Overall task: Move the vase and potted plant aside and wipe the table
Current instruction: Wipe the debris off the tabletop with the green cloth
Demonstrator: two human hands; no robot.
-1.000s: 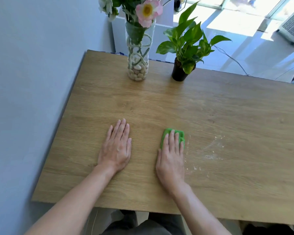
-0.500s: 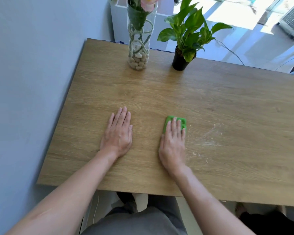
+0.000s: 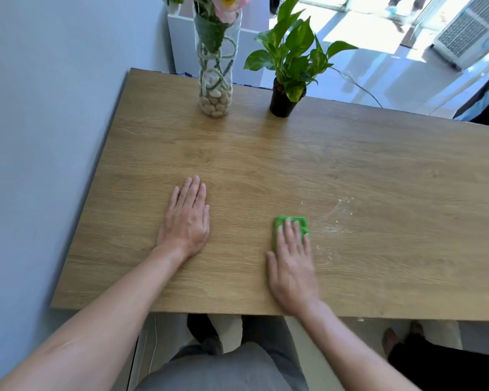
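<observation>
A wooden table [image 3: 266, 159] fills the view. At its far edge stands a tall glass vase [image 3: 215, 80] holding pebbles and pink flowers. A small potted plant [image 3: 287, 77] in a black pot sits just right of it. My left hand [image 3: 185, 218] lies flat on the wood, fingers together, holding nothing. My right hand [image 3: 292, 263] presses flat on a green cloth [image 3: 297, 225], most of which is hidden under the fingers. White crumbs and dust [image 3: 336, 218] are scattered just right of the cloth.
A blue-grey wall [image 3: 45, 136] runs along the table's left side. A white cabinet [image 3: 181, 35] stands behind the vase. A cable [image 3: 359, 86] trails over the sunlit floor beyond the table. My legs show below the near edge.
My right hand has slid the green cloth toward the near edge of the table. The left hand stays flat in place. The camera has shifted its view.
</observation>
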